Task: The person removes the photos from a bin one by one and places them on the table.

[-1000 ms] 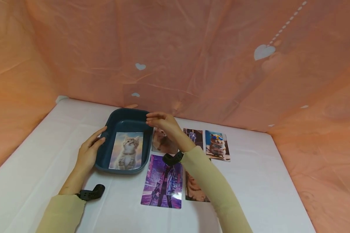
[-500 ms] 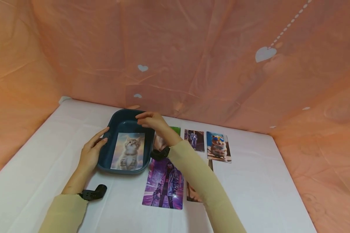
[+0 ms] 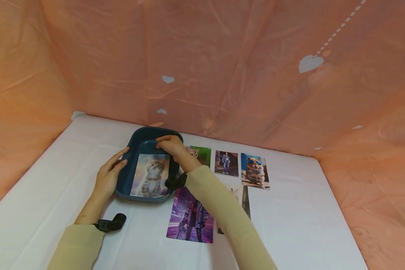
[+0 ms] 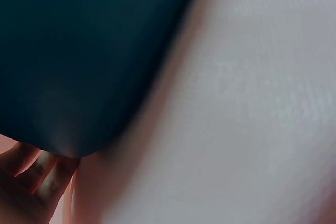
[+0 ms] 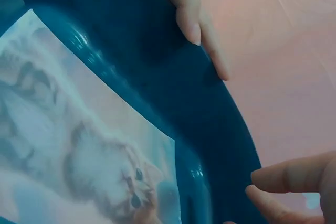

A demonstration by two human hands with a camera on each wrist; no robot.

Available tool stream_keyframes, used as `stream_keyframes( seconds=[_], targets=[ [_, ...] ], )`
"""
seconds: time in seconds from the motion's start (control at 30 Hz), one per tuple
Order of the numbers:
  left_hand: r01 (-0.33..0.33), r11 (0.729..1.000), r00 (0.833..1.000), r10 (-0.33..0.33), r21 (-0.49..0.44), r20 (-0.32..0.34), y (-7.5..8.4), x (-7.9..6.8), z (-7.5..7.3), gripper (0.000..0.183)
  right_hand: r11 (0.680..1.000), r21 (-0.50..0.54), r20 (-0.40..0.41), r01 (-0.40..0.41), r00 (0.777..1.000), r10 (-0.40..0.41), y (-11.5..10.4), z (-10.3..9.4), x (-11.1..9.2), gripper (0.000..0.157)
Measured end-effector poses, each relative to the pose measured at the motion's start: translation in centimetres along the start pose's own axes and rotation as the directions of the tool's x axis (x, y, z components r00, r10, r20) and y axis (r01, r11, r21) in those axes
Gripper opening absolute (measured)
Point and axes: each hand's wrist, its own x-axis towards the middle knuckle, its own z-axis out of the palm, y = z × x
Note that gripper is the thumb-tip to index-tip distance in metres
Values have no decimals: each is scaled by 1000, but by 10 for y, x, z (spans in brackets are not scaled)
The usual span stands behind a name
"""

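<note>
A dark blue plastic tray [image 3: 122,185] stands on the white tabletop, and a kitten picture card [image 3: 151,176] lies on its floor. My left hand [image 3: 107,179] holds the tray's left wall, thumb on the inner side and fingers outside. The right wrist view shows this left hand [image 5: 189,14] at the rim too. Over the tray's far right part is my right hand [image 3: 172,146], its fingers slightly bent with no object between them. Its thumb and finger appear beside the rim in the right wrist view, close to the wall; contact is unclear there.
Right of the tray lie several picture cards: a purple figure card [image 3: 190,225], a cat card on green [image 3: 205,154], a person card [image 3: 226,164] and a hamster card [image 3: 255,172]. Another card [image 3: 245,202] is partly under the right forearm. A pinkish-orange curtain [image 3: 202,75] borders the table.
My right hand has moved left from the tray's right rim to over its inside, uncovering more of the cat card on green. The left hand keeps its hold on the tray.
</note>
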Motion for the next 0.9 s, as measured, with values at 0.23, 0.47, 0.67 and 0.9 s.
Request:
stream_keyframes(
  seconds=[0.23, 0.47, 0.67, 0.9],
  targets=[
    [-4, 1000, 1000, 4, -1, -2, 0, -1, 1, 47, 1000, -9, -6, -30, 1000, 30, 4, 5, 1, 38],
    [-1, 1000, 1000, 1, 10, -2, 0, 0, 1, 47, 1000, -22, -14, -18, 1000, 18, 7, 8, 0, 38],
    [-15, 999, 1000, 16, 40, -24, 0, 0, 1, 45, 999, -51, 16, -14, 1000, 15, 9, 9, 1, 31],
    [-12, 1000, 1000, 13, 22, -27, 1, -2, 1, 45, 998, -51, 37, 37, 999, -35, 12, 11, 1, 30]
  ],
)
